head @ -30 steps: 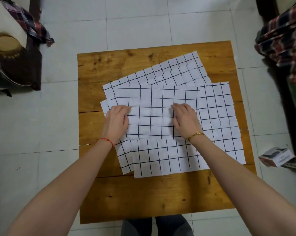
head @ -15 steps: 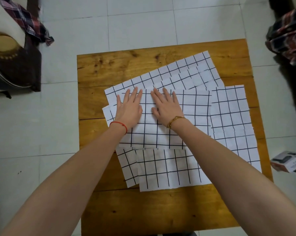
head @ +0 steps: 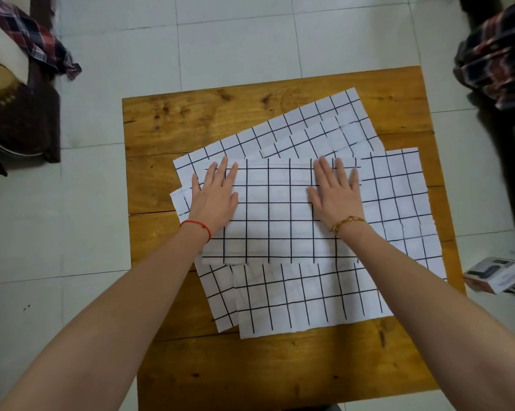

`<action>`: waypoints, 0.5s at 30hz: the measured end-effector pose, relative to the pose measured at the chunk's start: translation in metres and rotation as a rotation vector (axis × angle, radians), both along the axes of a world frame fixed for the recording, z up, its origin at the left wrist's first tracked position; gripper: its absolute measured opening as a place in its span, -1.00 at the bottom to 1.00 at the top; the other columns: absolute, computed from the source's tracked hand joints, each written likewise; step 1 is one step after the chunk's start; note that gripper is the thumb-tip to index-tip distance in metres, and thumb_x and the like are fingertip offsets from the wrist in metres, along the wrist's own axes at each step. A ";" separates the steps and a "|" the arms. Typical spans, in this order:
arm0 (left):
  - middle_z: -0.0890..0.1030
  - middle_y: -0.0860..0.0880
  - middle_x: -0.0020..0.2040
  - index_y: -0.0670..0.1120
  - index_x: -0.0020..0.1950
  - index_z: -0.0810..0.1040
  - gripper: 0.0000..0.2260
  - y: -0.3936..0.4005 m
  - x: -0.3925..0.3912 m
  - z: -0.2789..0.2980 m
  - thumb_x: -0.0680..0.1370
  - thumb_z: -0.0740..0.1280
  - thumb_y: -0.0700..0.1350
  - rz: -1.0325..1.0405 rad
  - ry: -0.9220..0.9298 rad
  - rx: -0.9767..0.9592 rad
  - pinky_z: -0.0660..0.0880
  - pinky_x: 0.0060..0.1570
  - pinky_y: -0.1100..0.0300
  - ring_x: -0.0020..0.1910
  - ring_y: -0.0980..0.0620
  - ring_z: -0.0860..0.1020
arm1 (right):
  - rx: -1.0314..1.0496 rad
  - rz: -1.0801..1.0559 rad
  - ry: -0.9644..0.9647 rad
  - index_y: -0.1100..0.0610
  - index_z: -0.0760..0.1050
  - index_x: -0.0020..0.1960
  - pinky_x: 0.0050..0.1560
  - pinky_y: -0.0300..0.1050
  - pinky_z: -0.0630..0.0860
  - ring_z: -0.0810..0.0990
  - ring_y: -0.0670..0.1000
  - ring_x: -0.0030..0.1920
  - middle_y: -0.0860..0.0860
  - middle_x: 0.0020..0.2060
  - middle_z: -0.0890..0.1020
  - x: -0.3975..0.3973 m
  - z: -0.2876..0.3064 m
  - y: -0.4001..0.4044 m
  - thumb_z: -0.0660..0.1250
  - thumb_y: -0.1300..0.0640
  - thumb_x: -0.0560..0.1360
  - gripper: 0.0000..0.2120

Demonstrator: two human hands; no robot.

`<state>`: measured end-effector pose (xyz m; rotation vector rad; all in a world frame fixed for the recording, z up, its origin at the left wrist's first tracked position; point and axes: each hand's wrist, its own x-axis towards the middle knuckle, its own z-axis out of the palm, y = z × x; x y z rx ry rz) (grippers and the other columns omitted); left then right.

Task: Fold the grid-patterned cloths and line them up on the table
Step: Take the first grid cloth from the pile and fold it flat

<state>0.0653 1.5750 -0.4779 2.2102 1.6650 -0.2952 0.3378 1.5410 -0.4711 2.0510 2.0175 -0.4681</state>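
Note:
Several white cloths with black grid lines lie overlapped on a wooden table point(head: 167, 126). On top, in the middle, lies a folded grid cloth point(head: 275, 212). My left hand point(head: 214, 197) presses flat on its left end, fingers straight. My right hand point(head: 336, 194) presses flat on its right end. Another grid cloth point(head: 306, 301) lies below it toward me, one point(head: 280, 132) slants behind it, and one point(head: 407, 203) lies to the right under my right forearm.
Bare wood shows along the table's far edge, left side and near edge point(head: 250, 375). A dark chair with plaid fabric point(head: 28, 93) stands on the tiled floor at left. More plaid fabric point(head: 499, 60) hangs at right. A small box point(head: 496, 274) lies on the floor by the table's right edge.
My hands were side by side at the middle of the folded cloth half a second ago. They have slid apart to its left and right ends, still flat on it.

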 end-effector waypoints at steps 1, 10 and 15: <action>-0.06 -0.03 0.60 0.00 0.59 -0.06 -0.46 0.000 0.000 0.000 0.65 0.05 0.01 -0.001 0.002 -0.002 -0.02 0.48 -0.24 0.56 -0.07 -0.04 | -0.001 -0.027 -0.014 0.05 -0.14 0.56 0.50 0.20 -0.21 -0.15 0.10 0.54 -0.06 0.55 -0.07 0.007 0.000 -0.001 -0.19 -0.15 0.60 -0.42; -0.08 -0.04 0.60 -0.02 0.59 -0.08 -0.42 0.000 0.002 0.001 0.64 0.09 0.02 -0.014 0.030 0.006 -0.04 0.47 -0.25 0.56 -0.08 -0.06 | 0.026 -0.184 -0.003 0.10 -0.04 0.56 0.51 0.18 -0.19 -0.13 0.11 0.54 -0.01 0.55 0.00 0.030 0.002 0.001 -0.11 -0.11 0.63 -0.44; -0.02 -0.11 0.59 -0.08 0.58 -0.01 -0.41 0.001 0.011 0.007 0.61 0.16 -0.04 -0.008 0.051 -0.005 -0.03 0.47 -0.23 0.55 -0.15 -0.02 | 0.198 -0.187 0.090 0.16 0.31 0.39 0.46 0.13 0.09 0.19 0.16 0.46 0.09 0.39 0.38 0.024 0.011 0.020 0.10 0.02 0.59 -0.59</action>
